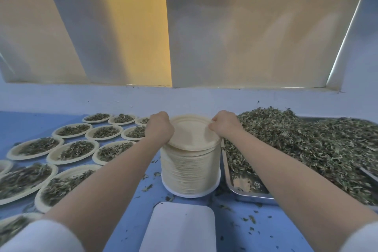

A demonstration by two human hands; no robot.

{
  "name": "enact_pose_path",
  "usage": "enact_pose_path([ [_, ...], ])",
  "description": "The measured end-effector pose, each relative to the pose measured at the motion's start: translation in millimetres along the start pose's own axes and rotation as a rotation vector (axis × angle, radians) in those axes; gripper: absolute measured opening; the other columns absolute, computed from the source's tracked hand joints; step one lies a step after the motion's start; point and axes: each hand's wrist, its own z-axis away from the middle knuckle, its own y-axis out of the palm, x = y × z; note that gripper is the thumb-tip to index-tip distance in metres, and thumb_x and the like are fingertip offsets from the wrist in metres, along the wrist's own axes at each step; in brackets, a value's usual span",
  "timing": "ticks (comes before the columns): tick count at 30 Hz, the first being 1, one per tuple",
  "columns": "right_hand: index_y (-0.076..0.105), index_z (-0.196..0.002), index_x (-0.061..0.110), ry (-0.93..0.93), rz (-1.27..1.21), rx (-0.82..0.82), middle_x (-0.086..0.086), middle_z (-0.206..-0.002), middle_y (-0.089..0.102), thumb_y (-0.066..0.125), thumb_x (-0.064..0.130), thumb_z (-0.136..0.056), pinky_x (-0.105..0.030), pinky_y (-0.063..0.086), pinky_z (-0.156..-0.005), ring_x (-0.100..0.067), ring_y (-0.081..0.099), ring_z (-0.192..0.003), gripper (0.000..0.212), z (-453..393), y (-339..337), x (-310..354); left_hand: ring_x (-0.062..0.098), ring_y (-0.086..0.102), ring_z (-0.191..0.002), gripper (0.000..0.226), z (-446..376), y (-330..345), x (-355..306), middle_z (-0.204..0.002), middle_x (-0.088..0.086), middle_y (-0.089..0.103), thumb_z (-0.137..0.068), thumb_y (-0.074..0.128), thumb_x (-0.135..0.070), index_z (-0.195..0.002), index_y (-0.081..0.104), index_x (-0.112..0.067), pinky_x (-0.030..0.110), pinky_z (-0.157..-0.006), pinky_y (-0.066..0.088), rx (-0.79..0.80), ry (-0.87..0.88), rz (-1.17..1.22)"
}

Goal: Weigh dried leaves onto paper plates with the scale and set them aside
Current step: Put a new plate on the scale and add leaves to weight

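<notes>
Head view: plate stack mid-tabletop, between filled plates at the left edge and leaf tray at the right. Left hand curls over the top plate's left rim; right hand pinches its right rim. Scale lies at the near edge, just apart from the stack.
</notes>
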Motion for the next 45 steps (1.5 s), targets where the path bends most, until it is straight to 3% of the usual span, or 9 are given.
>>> enact_pose_path([
  [4,0.069,-0.096,0.003,-0.039,-0.082,-0.046,-0.012,-0.098,0.065,0.053,0.012,-0.090,-0.032,0.053,-0.074,-0.027,0.062,-0.087,0.019,1.7,-2.1,1.6,0.017,0.027,-0.052,0.039,-2.9,-6.4,-1.6,-0.061,0.003,0.030,-0.086,0.046,0.005,-0.060,0.025,-0.016,0.026,-0.049,0.026,-0.044,0.022,0.005],
  [7,0.063,-0.115,-0.004,-0.054,-0.139,-0.140,-0.016,-0.119,0.063,0.053,0.011,-0.091,-0.039,0.049,-0.095,-0.030,0.060,-0.108,0.030,4.2,-6.3,6.4,0.017,0.032,-0.058,0.043,-4.9,-14.0,-3.2,-0.064,0.000,0.031,-0.086,0.050,0.003,-0.061,0.024,-0.020,0.028,-0.057,0.033,-0.106,0.030,0.037],
  [13,0.066,-0.110,-0.005,-0.112,-0.179,-0.217,-0.018,-0.113,0.066,0.055,0.013,-0.091,-0.035,0.052,-0.086,-0.029,0.063,-0.101,0.028,20.2,-26.3,14.9,0.017,0.035,-0.075,0.020,6.4,-38.9,-4.6,-0.079,0.008,0.040,-0.080,0.056,0.004,-0.076,0.044,-0.011,0.027,-0.064,0.029,-0.165,0.013,0.197],
  [17,0.069,-0.105,0.002,-0.163,-0.224,-0.187,-0.008,-0.102,0.068,0.060,0.019,-0.090,-0.014,0.047,-0.049,-0.010,0.060,-0.070,0.024,59.1,-41.0,13.7,0.017,0.040,-0.069,0.021,38.4,-70.2,-2.5,-0.074,0.008,0.045,-0.075,0.065,0.003,-0.077,0.050,-0.012,0.026,-0.066,0.034,-0.136,-0.006,0.355],
  [21,0.067,-0.112,0.000,-0.233,-0.216,-0.172,-0.012,-0.113,0.068,0.060,0.023,-0.089,-0.028,0.047,-0.088,-0.021,0.062,-0.105,0.034,118.6,-32.9,-0.6,0.018,0.054,-0.060,0.018,102.2,-78.0,22.7,-0.074,0.003,0.061,-0.071,0.075,-0.006,-0.081,0.066,-0.016,0.022,-0.058,0.040,-0.096,-0.013,0.486],
  [29,0.072,-0.097,0.005,-0.134,-0.269,-0.039,-0.014,-0.100,0.071,0.058,0.019,-0.086,-0.036,0.047,-0.087,-0.027,0.062,-0.101,0.022,184.3,29.1,-17.4,0.025,0.064,-0.088,0.015,176.4,-30.1,82.9,-0.088,0.004,0.067,-0.071,0.077,-0.012,-0.076,0.068,-0.021,0.038,-0.083,0.053,-0.038,-0.240,0.607],
  [33,0.075,-0.093,0.020,-0.045,-0.251,0.002,0.001,-0.094,0.073,0.059,0.021,-0.085,-0.031,0.048,-0.078,-0.016,0.062,-0.090,0.018,186.9,51.0,-33.6,0.015,0.059,-0.079,0.016,182.5,1.9,91.1,-0.084,-0.001,0.063,-0.071,0.079,-0.012,-0.075,0.064,-0.015,0.035,-0.080,0.051,-0.005,-0.353,0.653],
  [40,0.070,-0.094,0.009,0.051,-0.205,0.047,-0.008,-0.093,0.070,0.056,0.027,-0.083,-0.040,0.050,-0.082,-0.018,0.062,-0.094,0.025,176.0,78.1,-54.8,0.020,0.064,-0.088,0.025,183.6,33.7,96.1,-0.095,0.005,0.068,-0.072,0.078,-0.014,-0.093,0.065,-0.011,0.041,-0.087,0.051,0.008,-0.433,0.746],
  [45,0.069,-0.099,0.021,0.113,-0.477,0.150,0.002,-0.093,0.069,0.054,0.059,-0.083,-0.037,0.051,-0.076,-0.015,0.063,-0.091,0.043,175.0,83.3,-61.4,0.023,0.063,-0.063,0.031,191.5,25.8,106.7,-0.079,0.013,0.068,-0.079,0.073,-0.018,-0.102,0.066,0.001,0.031,-0.058,0.051,0.143,-0.532,1.043],
])
